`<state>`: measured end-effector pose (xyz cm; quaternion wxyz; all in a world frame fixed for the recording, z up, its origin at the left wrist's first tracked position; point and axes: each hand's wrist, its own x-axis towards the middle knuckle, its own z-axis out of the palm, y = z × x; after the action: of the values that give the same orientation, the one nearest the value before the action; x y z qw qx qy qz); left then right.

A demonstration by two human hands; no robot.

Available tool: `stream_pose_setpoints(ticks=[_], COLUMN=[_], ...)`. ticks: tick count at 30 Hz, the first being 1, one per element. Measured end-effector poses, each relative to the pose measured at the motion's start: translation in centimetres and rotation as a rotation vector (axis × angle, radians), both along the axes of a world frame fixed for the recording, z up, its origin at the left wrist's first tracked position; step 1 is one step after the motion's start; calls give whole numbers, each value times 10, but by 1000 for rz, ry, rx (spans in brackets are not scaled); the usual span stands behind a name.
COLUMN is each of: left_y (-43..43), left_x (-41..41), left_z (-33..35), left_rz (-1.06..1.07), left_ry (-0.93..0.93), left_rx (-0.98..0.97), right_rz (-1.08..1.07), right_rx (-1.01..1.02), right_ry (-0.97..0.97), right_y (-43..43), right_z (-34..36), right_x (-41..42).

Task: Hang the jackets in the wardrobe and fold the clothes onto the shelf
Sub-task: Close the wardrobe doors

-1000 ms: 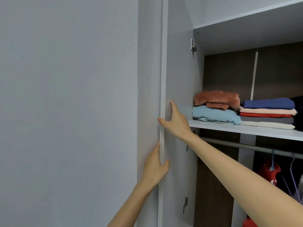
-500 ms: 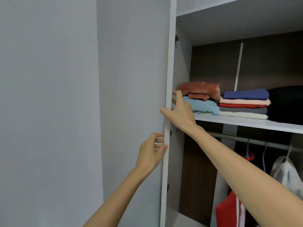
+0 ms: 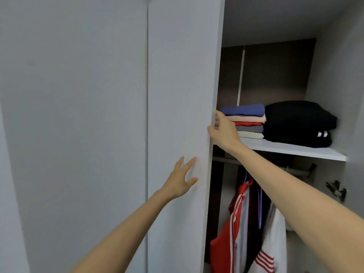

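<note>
Two bare hands are in view, the left hand (image 3: 182, 184) and the right hand (image 3: 224, 133), before two grey fronts: one closed panel (image 3: 78, 115) and one door (image 3: 183, 75). One shelf (image 3: 295, 150) carries five folded garments in one stack: blue garment (image 3: 244, 110), peach garment (image 3: 250, 118), red garment (image 3: 248, 123), grey garment (image 3: 250, 128), cream garment (image 3: 251, 135). There is also one black pile (image 3: 297, 123), its piece count unclear. One rail (image 3: 295, 170), two jackets, a red jacket (image 3: 222, 243) and a white jacket (image 3: 273, 243), and one hinge (image 3: 336, 190) also show.
</note>
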<state>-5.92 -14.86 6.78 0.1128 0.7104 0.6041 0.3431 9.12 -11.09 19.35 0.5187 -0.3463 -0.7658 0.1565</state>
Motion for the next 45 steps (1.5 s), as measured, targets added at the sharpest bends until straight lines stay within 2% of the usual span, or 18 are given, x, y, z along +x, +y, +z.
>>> stream_pose_setpoints(ticks=[2, 5, 10, 14, 25, 34, 37, 42, 45], left_y=[22, 55, 104, 144, 201, 200, 192, 166, 142], left_x=[12, 23, 30, 32, 47, 57, 57, 51, 57], left_z=[2, 4, -2, -8, -14, -6, -1, 10, 20], left_rz=[107, 186, 215, 158, 151, 142, 131, 84, 3], left_ry=[126, 167, 281, 390, 361, 290, 226, 178, 119], left_rx=[-11, 6, 230, 359, 365, 333, 335, 353, 363], right_rz=[-20, -44, -115, -134, -274, -361, -357, -418, -459], right_rx=[15, 47, 29, 31, 72, -29, -73, -36, -42], right_ry=[1, -47, -116, -86, -61, -61, -67, -53, -87], right_y=[13, 31, 67, 92, 138, 146, 136, 98, 68], right_z=[-2, -2, 2, -3, -10, -9, -10, -14, -17], right_x=[6, 12, 33, 39, 43, 37, 38, 47, 59])
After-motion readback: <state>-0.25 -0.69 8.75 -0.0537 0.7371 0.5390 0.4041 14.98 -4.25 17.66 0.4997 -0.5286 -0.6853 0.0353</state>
